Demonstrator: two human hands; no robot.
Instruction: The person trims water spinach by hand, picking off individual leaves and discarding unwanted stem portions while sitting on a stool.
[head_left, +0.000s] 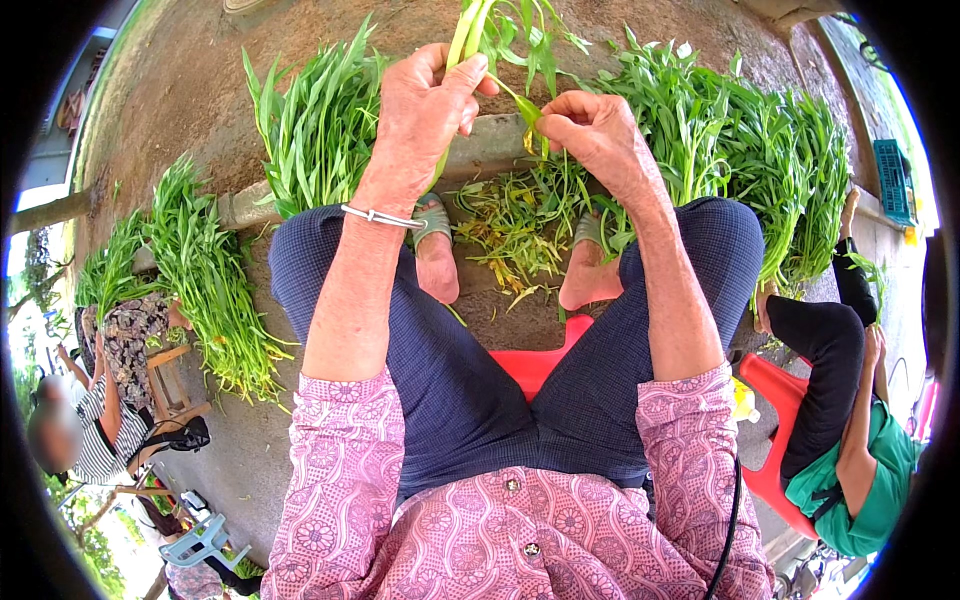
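Observation:
My left hand (439, 101), with a metal bangle at the wrist, is closed around thick pale-green stems (466, 34) of a leafy vegetable, probably water spinach. Their leaves hang to the right at the top of the view. To the right, my right hand (581, 127) pinches a yellowing leaf (529, 112) between thumb and fingers; a thin stalk joins it to the stems in my left hand. Below both hands, between my sandalled feet, lies a loose heap of green and yellow leaf scraps (517, 225).
Leafy green bundles (322, 127) stand left of my hands, with more bundles (750, 150) at right and a pile (214, 285) farther left. A low concrete kerb (487, 142) runs across. Seated people are at both sides; a red plastic stool (772, 435) is at right.

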